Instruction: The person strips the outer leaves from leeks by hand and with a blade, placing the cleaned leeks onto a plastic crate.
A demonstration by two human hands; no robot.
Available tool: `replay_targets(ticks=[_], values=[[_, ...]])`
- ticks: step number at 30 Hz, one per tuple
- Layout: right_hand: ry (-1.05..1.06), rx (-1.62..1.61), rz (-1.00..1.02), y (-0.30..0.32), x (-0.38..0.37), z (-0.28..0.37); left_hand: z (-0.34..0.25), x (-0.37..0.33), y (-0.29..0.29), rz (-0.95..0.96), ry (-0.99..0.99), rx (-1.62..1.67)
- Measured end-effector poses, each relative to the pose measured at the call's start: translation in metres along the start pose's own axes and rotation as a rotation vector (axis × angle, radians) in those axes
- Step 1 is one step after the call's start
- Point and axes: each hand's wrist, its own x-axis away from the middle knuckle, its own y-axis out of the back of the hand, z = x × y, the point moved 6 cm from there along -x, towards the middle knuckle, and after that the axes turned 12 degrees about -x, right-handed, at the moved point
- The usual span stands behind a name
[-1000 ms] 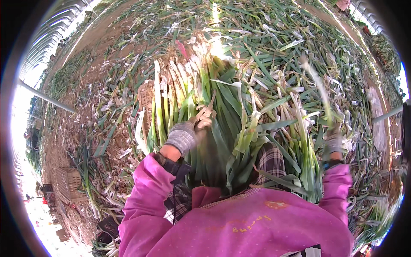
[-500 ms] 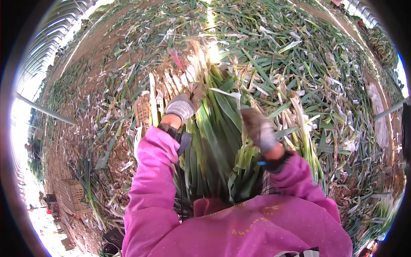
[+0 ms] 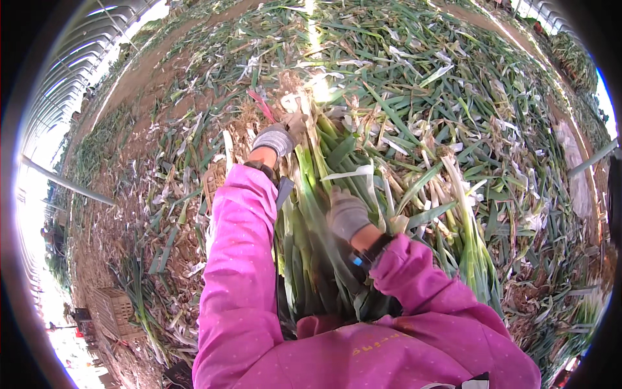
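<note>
A bundle of leeks (image 3: 304,240) lies in front of me, white root ends pointing away and green leaves toward my body. My left hand (image 3: 280,135), in a grey knit glove, is closed around a leek's pale stem near the roots. Lower down, my gloved right hand (image 3: 348,214) has its fingers curled against the green leek leaves; slight blur softens its fingertips. A pale peeled strip (image 3: 353,174) lies across the leaves just above the right hand. Beyond the left hand is a red strip (image 3: 260,105) beside the roots.
Cut leaves and white peelings (image 3: 414,71) cover much of the ground. More leeks (image 3: 463,220) lie to the right of the bundle. At the lower left stands a slatted crate (image 3: 115,313) beside loose leeks (image 3: 142,305). Metal poles (image 3: 68,174) run along the sides.
My right hand has moved left and inward, from the bundle's right side onto its leaves. My left hand stays near the roots, shifted slightly away from me.
</note>
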Motion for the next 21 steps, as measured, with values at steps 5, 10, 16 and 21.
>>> replay_targets(ticks=[5, 10, 16, 21], values=[[0.002, 0.011, 0.09, 0.001, 0.04, -0.006, -0.014, 0.013, 0.007, 0.036, -0.053, -0.098], [0.046, -0.085, 0.152, 0.004, 0.07, 0.006, 0.036, 0.027, -0.023, -0.099, 0.164, -0.061], [0.036, -0.23, 0.115, 0.0, 0.07, -0.034, -0.019, 0.153, -0.027, 0.23, 0.038, -0.062], [-0.141, -0.579, 0.36, 0.009, 0.069, -0.035, -0.04, 0.276, -0.037, 0.27, -0.098, 0.035]])
